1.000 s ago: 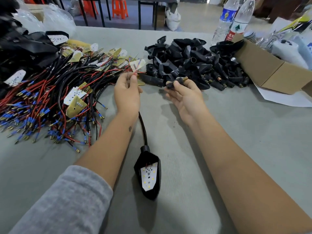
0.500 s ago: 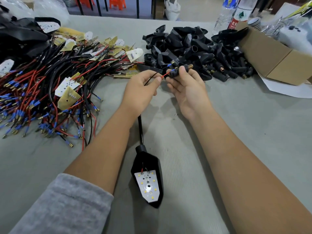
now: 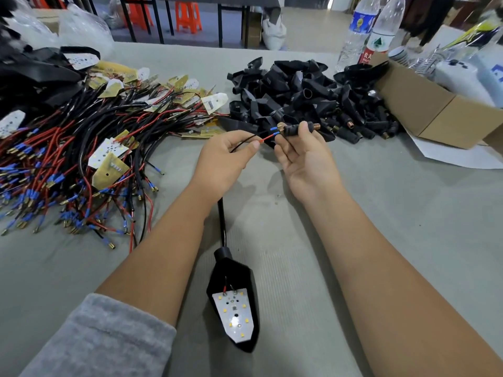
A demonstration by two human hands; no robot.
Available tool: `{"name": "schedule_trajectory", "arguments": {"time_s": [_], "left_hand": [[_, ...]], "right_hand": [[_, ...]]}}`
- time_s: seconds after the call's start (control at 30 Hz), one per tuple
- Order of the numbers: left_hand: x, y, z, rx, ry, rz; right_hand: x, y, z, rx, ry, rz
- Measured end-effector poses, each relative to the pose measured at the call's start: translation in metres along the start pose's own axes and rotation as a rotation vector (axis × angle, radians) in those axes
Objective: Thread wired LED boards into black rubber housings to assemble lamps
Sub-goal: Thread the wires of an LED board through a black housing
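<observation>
My left hand [image 3: 226, 159] pinches the red and black wires [image 3: 268, 137] that come out of a black sleeved cable [image 3: 221, 221]. That cable runs down to a black rubber housing [image 3: 234, 300] lying on the table, with a white LED board [image 3: 235, 314] seated in it. My right hand [image 3: 304, 156] holds a small black stem piece with a brass threaded end [image 3: 298, 129]. The blue-tipped wire ends sit at that piece's near opening. A pile of wired LED boards [image 3: 81, 148] lies to the left. Loose black housings [image 3: 299, 96] are heaped behind my hands.
A cardboard box [image 3: 435, 110] stands at the right with a white sheet [image 3: 460, 156] under it. Two water bottles [image 3: 367, 31] stand at the back right. Finished black lamps [image 3: 30, 74] lie at the far left. The grey table [image 3: 381, 227] shows bare cloth to the right.
My left hand came away from the wire pile and brought the wire ends to the stem piece in my right hand. The blue tips now reach the piece's opening.
</observation>
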State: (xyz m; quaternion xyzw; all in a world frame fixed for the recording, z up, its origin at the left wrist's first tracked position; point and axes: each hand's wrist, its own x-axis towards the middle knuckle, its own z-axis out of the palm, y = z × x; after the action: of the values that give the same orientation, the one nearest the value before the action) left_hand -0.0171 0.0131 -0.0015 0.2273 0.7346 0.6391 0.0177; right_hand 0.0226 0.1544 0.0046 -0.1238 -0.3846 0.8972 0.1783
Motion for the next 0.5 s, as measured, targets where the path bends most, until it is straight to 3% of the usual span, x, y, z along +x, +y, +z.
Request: {"name": "schedule_trajectory", "arguments": {"time_s": [0.5], "left_hand": [[-0.0047, 0.0044, -0.0016, 0.029, -0.038, 0.009]], "right_hand": [[-0.0006, -0.0038, -0.0002, -0.040, 0.043, 0.070]]}}
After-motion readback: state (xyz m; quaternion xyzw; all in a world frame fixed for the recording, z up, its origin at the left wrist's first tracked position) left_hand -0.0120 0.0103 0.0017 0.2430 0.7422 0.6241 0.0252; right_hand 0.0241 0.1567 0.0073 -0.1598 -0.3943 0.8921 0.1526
